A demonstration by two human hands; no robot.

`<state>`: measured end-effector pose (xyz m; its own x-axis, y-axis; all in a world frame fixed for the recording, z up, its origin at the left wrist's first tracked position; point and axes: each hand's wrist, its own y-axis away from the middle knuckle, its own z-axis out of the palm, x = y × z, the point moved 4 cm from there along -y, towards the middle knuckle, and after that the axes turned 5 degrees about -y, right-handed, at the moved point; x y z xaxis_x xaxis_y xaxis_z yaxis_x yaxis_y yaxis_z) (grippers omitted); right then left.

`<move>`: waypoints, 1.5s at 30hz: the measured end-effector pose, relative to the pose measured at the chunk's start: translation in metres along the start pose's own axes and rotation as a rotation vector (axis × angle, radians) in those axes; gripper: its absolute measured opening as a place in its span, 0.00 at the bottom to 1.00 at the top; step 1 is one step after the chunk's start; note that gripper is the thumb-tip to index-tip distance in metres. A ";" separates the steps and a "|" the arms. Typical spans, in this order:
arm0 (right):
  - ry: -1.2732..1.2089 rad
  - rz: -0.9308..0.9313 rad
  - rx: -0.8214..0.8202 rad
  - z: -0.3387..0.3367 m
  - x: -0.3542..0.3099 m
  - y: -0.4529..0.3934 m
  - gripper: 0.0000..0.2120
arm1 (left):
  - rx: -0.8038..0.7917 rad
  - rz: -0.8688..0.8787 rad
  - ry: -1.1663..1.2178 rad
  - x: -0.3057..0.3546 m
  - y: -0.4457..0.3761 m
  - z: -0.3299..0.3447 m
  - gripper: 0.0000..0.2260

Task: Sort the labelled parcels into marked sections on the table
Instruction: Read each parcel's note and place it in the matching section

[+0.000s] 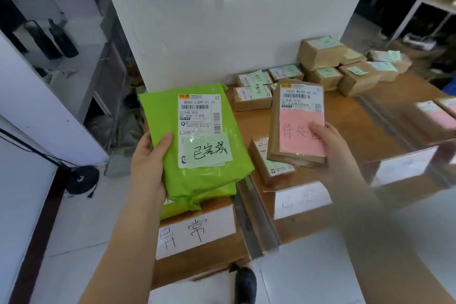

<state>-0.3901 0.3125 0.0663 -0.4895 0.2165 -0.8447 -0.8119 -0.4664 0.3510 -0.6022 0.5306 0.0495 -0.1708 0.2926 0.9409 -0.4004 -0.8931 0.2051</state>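
Gripping a green mailer (195,140) left and brown parcel (296,121) right, fingers (318,131) hover above boxes (320,54).

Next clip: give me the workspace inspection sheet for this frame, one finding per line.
Surface: brown table with white section signs at its near edge.
Job's things: green mailer, green note; brown parcel, pink note; more brown parcels at the back.
Clutter: nothing seen.
Grippers: left hand holds the mailer; right hand holds the brown parcel.
Cables: black cord to a floor base at left.
Surroundings: white wall, shelving at left.
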 end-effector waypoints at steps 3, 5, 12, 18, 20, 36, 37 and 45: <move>-0.023 -0.008 0.018 -0.012 -0.001 0.014 0.19 | -0.025 -0.015 -0.002 -0.007 0.016 0.003 0.06; -0.028 -0.018 0.011 -0.019 -0.002 0.022 0.19 | -0.050 -0.031 -0.016 -0.013 0.028 0.007 0.06; -0.087 -0.023 -0.003 -0.042 -0.007 0.032 0.17 | -0.087 -0.027 -0.031 -0.013 0.056 0.040 0.10; -0.046 -0.075 -0.065 -0.073 -0.038 0.012 0.20 | -0.065 -0.018 -0.081 -0.022 0.064 0.088 0.13; -0.065 -0.048 -0.112 -0.084 -0.049 0.001 0.23 | -0.028 -0.009 -0.080 -0.026 0.066 0.106 0.15; 0.062 0.044 -0.146 -0.150 -0.116 -0.104 0.17 | 0.115 -0.059 -0.179 -0.095 0.036 0.215 0.12; 0.070 0.050 -0.139 -0.152 -0.116 -0.110 0.17 | 0.106 -0.071 -0.192 -0.100 0.032 0.220 0.12; 0.108 0.102 -0.105 -0.144 -0.100 -0.152 0.18 | 0.027 -0.193 -0.281 -0.151 -0.008 0.250 0.10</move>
<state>-0.1717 0.2382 0.0387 -0.5262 0.0725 -0.8472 -0.7193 -0.5693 0.3980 -0.3483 0.4086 -0.0272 0.1617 0.3549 0.9208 -0.3766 -0.8403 0.3900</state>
